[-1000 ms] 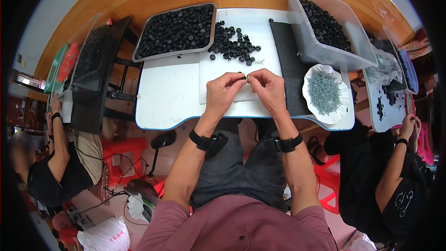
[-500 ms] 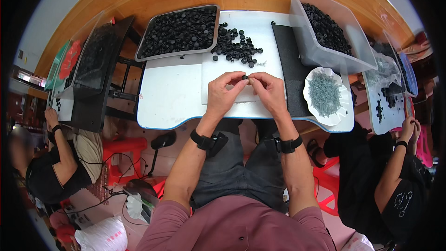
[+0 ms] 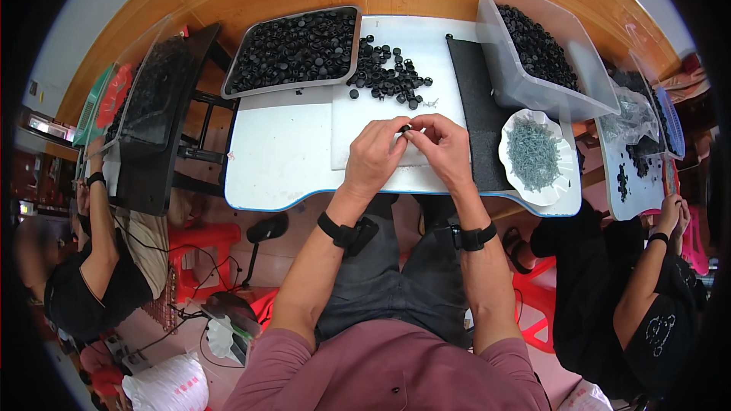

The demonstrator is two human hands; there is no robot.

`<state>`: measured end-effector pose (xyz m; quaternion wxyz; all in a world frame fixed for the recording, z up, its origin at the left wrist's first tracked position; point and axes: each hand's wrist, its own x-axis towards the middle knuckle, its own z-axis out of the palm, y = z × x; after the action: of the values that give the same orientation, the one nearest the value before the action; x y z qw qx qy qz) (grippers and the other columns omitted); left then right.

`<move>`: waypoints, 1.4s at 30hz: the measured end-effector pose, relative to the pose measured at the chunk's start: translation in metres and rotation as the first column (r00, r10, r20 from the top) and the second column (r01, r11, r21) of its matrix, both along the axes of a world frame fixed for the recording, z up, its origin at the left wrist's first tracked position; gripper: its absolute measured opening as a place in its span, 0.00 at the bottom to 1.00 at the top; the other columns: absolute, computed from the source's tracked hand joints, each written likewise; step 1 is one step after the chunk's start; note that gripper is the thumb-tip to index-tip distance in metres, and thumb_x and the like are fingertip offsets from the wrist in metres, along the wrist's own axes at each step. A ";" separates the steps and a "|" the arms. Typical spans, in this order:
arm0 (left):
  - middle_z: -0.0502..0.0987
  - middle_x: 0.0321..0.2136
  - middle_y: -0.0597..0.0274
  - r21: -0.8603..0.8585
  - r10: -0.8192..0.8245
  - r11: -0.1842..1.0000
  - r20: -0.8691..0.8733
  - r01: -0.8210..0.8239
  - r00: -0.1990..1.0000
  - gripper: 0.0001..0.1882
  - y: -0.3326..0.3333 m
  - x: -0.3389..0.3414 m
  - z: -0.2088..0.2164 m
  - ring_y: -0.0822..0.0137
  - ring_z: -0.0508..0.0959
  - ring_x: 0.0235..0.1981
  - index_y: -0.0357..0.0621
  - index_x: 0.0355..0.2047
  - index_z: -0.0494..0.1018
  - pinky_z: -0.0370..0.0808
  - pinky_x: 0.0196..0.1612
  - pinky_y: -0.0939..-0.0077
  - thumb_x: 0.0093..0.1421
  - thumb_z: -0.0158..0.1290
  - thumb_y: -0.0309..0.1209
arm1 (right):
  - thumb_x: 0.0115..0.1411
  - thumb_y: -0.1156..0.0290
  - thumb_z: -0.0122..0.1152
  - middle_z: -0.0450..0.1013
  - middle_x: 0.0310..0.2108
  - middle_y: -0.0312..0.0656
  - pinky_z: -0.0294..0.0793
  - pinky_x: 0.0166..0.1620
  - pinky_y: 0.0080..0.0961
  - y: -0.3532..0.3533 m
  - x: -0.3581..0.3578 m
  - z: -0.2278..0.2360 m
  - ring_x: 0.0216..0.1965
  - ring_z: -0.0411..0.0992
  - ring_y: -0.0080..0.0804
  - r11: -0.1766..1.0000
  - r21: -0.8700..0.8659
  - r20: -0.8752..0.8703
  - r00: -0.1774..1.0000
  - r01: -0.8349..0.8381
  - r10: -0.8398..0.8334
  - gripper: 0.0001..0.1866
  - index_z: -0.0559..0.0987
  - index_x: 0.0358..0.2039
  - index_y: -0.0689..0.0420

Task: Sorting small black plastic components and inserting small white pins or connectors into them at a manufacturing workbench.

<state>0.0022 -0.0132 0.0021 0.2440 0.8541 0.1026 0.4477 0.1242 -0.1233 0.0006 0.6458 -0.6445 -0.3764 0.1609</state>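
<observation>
Black plastic cap (image 3: 405, 129) is sitting pinched between both hands over the white surface (image 3: 282, 152); the left hand (image 3: 375, 154) and right hand (image 3: 444, 148) are staying closed on it as a second ago, so assembly is continuing near the loose caps (image 3: 388, 78).

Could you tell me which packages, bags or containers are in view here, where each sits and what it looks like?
Clear plastic bin: far right of desk, rectangular, holding black caps.
Grey metal tray: far left of desk, shallow, full of black caps.
White scalloped dish: right edge, holding grey screws.
White plastic bag: floor, lower left, bulging, red print.
</observation>
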 end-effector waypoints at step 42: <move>0.84 0.33 0.56 -0.210 0.049 0.975 -0.099 -0.069 0.994 0.14 0.003 0.001 -0.004 0.61 0.85 0.32 0.41 0.44 0.81 0.81 0.36 0.69 0.56 0.67 0.25 | 0.56 0.74 0.71 0.83 0.30 0.40 0.72 0.27 0.20 0.003 -0.001 0.002 0.22 0.73 0.20 0.993 -0.065 0.183 0.980 0.096 -0.083 0.10 0.86 0.38 0.62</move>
<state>0.0031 -0.0102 -0.0023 0.3157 0.8394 0.1867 0.4011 0.1233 -0.1203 0.0024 0.5916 -0.6959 -0.3977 0.0867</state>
